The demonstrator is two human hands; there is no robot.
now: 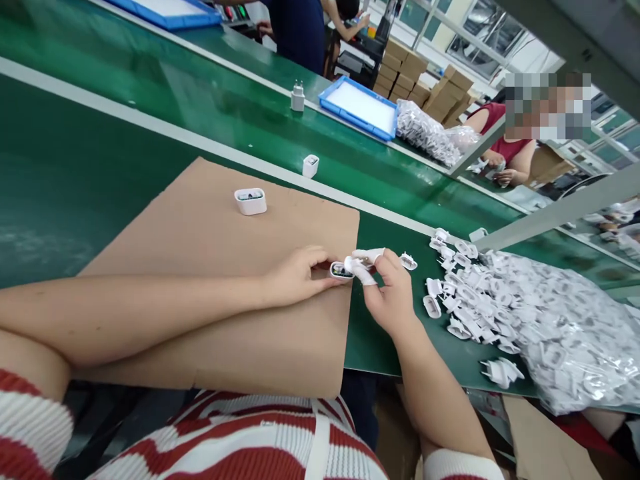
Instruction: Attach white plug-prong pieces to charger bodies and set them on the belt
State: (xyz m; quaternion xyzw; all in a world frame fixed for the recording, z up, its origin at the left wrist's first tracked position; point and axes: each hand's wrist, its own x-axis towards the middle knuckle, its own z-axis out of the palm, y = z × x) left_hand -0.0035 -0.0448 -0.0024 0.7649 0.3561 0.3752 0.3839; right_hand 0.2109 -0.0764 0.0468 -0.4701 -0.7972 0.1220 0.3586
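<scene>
We see a matt brown cardboard sheet [220, 267] on the smooth green worktop [75, 173]; white glossy plastic charger shells [250, 201]; plug caps [465, 300] in crinkled clear plastic bag [575, 333].

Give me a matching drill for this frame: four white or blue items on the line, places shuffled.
Things:
1. open white housing
2. small white housing
3. blue tray
4. white housing with dark inside

Places:
A. on the green belt just past the cardboard sheet's far edge
B. between the left hand and right hand
C. lying alone on the cardboard sheet, far side
D. far edge of the belt, beside a clear bag of white parts

Pairs: 1-C, 2-A, 3-D, 4-B
</scene>
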